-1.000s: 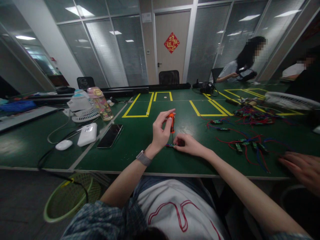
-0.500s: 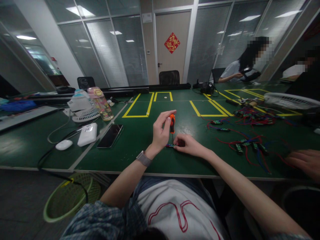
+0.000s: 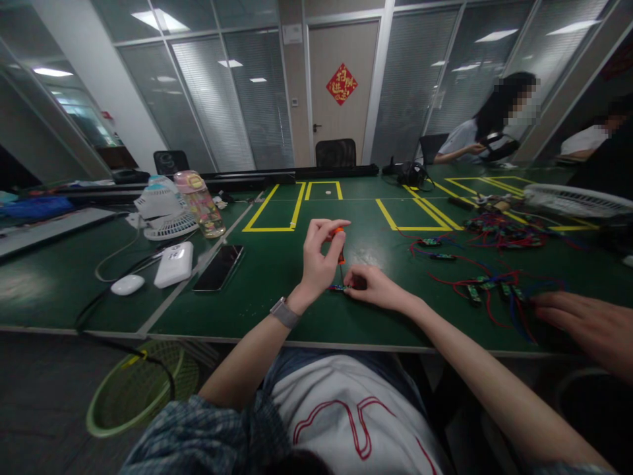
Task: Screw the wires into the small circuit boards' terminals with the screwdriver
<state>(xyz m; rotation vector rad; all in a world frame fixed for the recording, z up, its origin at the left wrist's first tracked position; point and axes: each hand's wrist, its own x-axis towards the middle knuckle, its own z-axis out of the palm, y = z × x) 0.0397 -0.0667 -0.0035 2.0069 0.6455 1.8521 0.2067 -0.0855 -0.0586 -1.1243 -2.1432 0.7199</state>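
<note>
My left hand (image 3: 321,254) is closed around the orange and black handle of a screwdriver (image 3: 341,256), which stands upright with its shaft pointing down. Under the tip lies a small circuit board (image 3: 337,288) on the green table (image 3: 277,290). My right hand (image 3: 370,287) rests on the tabletop, its fingertips pinched at the board's right end beside the shaft. My fingers hide part of the board and of the handle.
Several circuit boards with red and blue wires (image 3: 487,284) lie to the right, near another person's hand (image 3: 583,323). A phone (image 3: 218,268), a white power bank (image 3: 173,265), a bottle (image 3: 200,204) and a small fan (image 3: 165,211) stand or lie to the left.
The fingers of my left hand have shifted on the screwdriver handle, with the thumb further out. The other person's hand has moved left toward the wired boards. My right hand stays put.
</note>
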